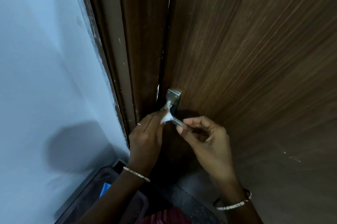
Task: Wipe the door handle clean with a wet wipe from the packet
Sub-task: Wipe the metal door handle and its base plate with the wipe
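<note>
Handle (173, 94) sits at the left edge of the door (255, 59), just beside the frame (127, 59): a metal plate with a lever that runs down and to the right, towards you. Your left hand (145, 134) holds the wipe (166, 117) bunched between thumb and fingers. The white wad presses against the lever close to its neck, and a thin twist of it reaches up towards the plate. Your right hand (206, 136) comes in from the right with its fingers curled. Forefinger and thumb pinch the lever's free end, and the other fingers fold loosely towards the palm. The two hands are near each other but apart, with the lever spanning the gap between them. You wear a ring (139, 124) on the left hand and a bracelet (136, 174) on each wrist. Left of the frame stands a pale wall (45, 59), with a soft shadow low on it. At the bottom left, against the wall, a dark container (87, 196) holds a blue thing (104, 189); you cannot tell what it is. White chips and scuffs mark the frame along its length.
</note>
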Available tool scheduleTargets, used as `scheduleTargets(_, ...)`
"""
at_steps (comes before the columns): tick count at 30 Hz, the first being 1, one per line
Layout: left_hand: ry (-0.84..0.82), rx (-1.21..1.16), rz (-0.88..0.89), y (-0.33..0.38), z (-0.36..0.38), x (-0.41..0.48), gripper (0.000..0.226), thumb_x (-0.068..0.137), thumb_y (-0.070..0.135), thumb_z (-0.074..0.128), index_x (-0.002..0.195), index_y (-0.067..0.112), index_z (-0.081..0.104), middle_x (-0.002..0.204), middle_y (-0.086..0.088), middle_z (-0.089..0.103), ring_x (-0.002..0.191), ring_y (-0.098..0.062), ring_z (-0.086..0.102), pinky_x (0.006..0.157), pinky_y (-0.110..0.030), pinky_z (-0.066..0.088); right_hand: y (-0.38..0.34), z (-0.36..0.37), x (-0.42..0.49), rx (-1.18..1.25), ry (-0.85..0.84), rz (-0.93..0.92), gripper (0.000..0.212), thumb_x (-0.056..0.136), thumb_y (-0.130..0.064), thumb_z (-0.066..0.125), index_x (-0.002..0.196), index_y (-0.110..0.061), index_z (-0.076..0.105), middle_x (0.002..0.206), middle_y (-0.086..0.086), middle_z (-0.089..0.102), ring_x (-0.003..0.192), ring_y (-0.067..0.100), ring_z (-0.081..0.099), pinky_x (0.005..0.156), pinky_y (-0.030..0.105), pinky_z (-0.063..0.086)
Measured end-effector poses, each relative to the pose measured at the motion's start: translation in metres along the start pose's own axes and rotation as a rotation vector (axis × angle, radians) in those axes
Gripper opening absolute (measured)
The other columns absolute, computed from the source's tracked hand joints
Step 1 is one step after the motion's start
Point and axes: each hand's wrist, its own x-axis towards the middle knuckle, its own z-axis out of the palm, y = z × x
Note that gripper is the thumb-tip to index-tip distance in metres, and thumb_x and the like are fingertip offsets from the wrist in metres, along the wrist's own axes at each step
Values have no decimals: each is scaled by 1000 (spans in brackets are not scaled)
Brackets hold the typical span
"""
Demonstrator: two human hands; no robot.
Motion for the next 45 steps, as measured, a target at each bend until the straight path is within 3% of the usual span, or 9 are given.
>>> scheduleTargets(5, -192, 123, -218, 3, 23, 32, 41, 89, 3, 53, 127, 10, 66, 121, -14, 70, 97, -34, 72, 80, -42, 59, 18, -22, -3, -109, 70, 35, 12, 82, -22, 81, 90, -29, 76, 86, -21, 76, 82, -9, 71, 75, 8, 55)
scheduleTargets(12, -56, -86, -445, 0, 30, 36, 24, 95, 11, 60, 113, 12, 76, 95, -8, 79, 77, -14, 70, 64, 3, 35, 34, -18, -10, -26, 21, 129, 19, 87, -27, 76, 106, -26, 74, 96, -16, 77, 92, -5, 71, 78, 12, 55)
scheduleTargets(17, -40, -190, -608, -7, 27, 24, 20, 96, 19, 61, 106, 14, 79, 88, -4, 79, 77, -15, 72, 68, -5, 45, 38, -12, -8, 34, -63, 224, 25, 94, -27, 67, 119, -27, 69, 107, -7, 78, 104, 3, 71, 98, 34, 56)
scheduleTargets(21, 62, -586, -991, -3, 32, 17, 14, 94, 18, 67, 99, 15, 79, 85, -5, 78, 84, -21, 76, 82, -34, 59, 41, -5, -8, 135, -68, 287, 19, 99, -22, 59, 115, -28, 70, 105, -4, 79, 106, 7, 72, 103, 40, 53)
scheduleTargets(26, 228, -1079, -1380, 12, 31, 19, 15, 95, 3, 64, 102, -7, 72, 78, -3, 77, 76, -12, 74, 68, -20, 60, 42, -5, -8, 275, -46, 363, 23, 104, -18, 51, 115, -21, 71, 105, -2, 79, 104, 11, 74, 103, 40, 53)
scheduleTargets(35, -80, -1163, -1450, 58, 33, -1, 21, 98, -3, 53, 92, 1, 72, 86, -12, 79, 77, -17, 77, 74, -27, 63, 36, -2, -11, 99, 11, 300, 33, 100, -6, 52, 120, -20, 73, 116, -7, 75, 114, 7, 67, 106, 39, 51)
scheduleTargets(40, -344, -1228, -1433, 57, 33, -16, 19, 97, -1, 56, 99, -2, 75, 98, -17, 78, 88, -20, 77, 68, -24, 61, 34, -9, -10, 73, 12, 268, 47, 92, 10, 47, 114, -20, 76, 118, -6, 74, 115, 4, 66, 101, 24, 53)
scheduleTargets(42, -317, -1170, -1459, 43, 37, -16, 16, 96, -3, 57, 101, -5, 72, 101, -22, 76, 88, -26, 76, 68, -27, 63, 35, -11, -8, 130, 6, 291, 50, 90, 13, 44, 108, -19, 78, 113, -4, 76, 111, 6, 68, 95, 20, 53)
scheduleTargets(45, -24, -1030, -1508, 13, 50, -10, 18, 97, -5, 54, 110, -12, 64, 108, -24, 69, 84, -26, 69, 70, -27, 62, 37, -11, -6, 209, 18, 310, 50, 94, 13, 41, 112, -19, 75, 110, -1, 76, 108, 10, 69, 91, 22, 51)
